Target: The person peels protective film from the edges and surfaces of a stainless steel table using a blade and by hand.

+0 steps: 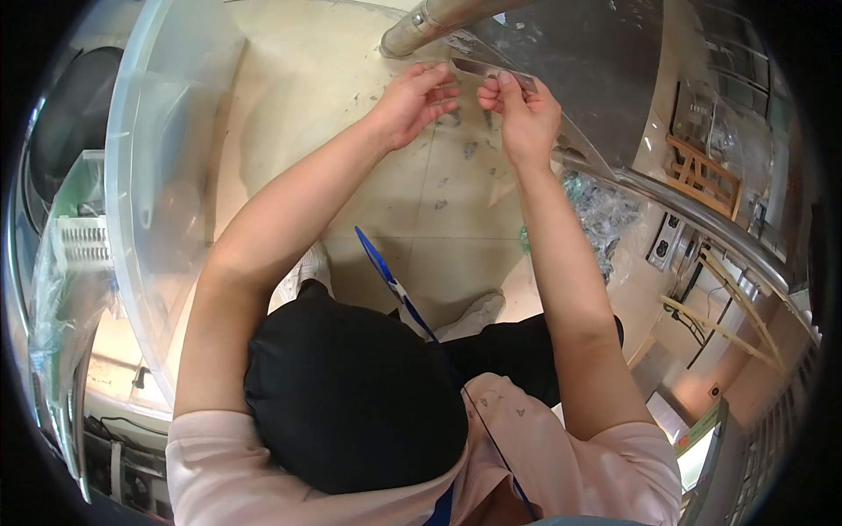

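My right hand (529, 114) pinches a thin, flat, dark strip (474, 67) between thumb and fingers. The strip points left, toward my other hand; its exact kind I cannot make out. Close by on the left, my left hand (414, 107) is raised with its fingers apart and slightly curled, and nothing shows in it. Both hands are near a metal pipe (430, 24) and the edge of a dark, smooth panel (579, 61). A blue lanyard (381, 263) hangs below them.
A large translucent plastic bin (132, 184) stands at my left. To the right are a metal rail (702, 215), a heap of clear plastic scraps (601, 215), a brown wooden frame (702, 175) and a power strip (668, 238). Tiled floor (368, 202) with dark marks lies below.
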Motion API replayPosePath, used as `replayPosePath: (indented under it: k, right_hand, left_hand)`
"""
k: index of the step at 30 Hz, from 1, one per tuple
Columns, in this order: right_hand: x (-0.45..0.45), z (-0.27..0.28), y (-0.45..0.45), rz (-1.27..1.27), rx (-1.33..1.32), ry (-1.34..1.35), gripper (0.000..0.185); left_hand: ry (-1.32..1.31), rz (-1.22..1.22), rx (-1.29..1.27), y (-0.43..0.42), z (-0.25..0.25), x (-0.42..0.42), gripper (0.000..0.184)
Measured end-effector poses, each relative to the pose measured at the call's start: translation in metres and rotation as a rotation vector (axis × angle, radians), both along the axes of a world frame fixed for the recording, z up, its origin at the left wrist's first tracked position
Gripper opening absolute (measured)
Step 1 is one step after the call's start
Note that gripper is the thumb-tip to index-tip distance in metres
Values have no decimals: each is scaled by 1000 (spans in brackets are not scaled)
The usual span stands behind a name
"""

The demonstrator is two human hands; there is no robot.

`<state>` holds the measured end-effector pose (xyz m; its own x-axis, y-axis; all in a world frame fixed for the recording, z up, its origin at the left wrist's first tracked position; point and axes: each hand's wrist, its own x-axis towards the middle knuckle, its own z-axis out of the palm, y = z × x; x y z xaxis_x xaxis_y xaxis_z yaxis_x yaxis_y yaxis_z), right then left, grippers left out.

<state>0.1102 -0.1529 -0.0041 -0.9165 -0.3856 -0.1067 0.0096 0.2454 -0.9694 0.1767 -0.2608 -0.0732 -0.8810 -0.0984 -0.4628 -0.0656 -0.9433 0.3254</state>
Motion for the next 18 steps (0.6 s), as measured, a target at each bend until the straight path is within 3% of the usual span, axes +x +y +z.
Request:
replayPosePath:
  k: [4, 18]
  right_hand:
    - [3, -20, -3, -93, -231, -113, 13]
    - [-1, -37, 9, -192, -433, -183, 11]
  left_hand:
    - [159, 10, 19, 1, -5, -11, 17]
    - [21, 33, -109, 12, -3, -28, 13]
